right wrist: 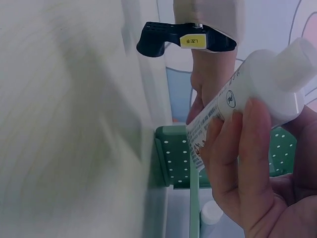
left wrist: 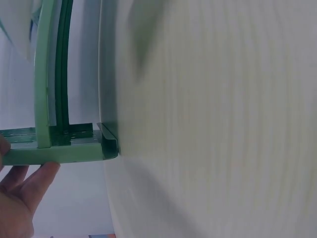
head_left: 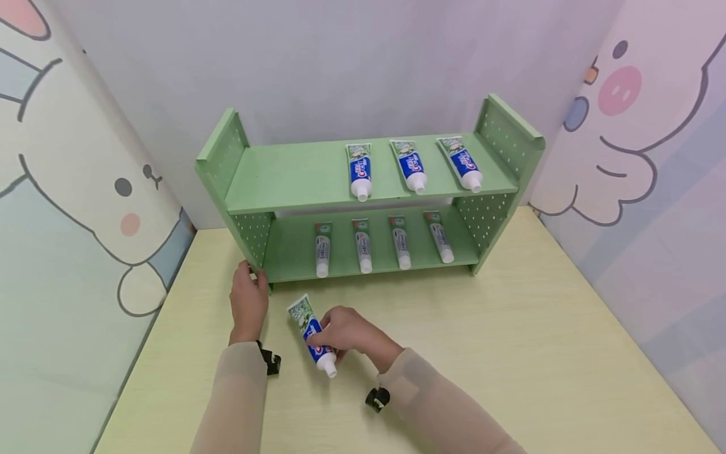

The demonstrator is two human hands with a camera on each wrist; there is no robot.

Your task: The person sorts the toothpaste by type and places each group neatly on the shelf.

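My right hand (head_left: 354,334) grips a blue, green and white toothpaste tube (head_left: 313,333) above the table, its white cap tilted toward me. Seen from the right wrist, several fingers (right wrist: 252,148) wrap the tube's white printed back (right wrist: 218,111). At the left end of a green two-tier shelf (head_left: 363,274), my left hand (head_left: 249,302) holds the front edge of the side panel. The left wrist view shows fingertips (left wrist: 44,173) against the panel's outer face (left wrist: 74,153), with the thumb on its other side.
Three blue-and-green toothpaste tubes (head_left: 411,165) lie on the upper tier, toward the right. Several slimmer grey-and-green tubes (head_left: 363,246) lie spaced along the lower tier. Cartoon-printed walls (head_left: 79,189) enclose the pale wooden table (head_left: 539,353).
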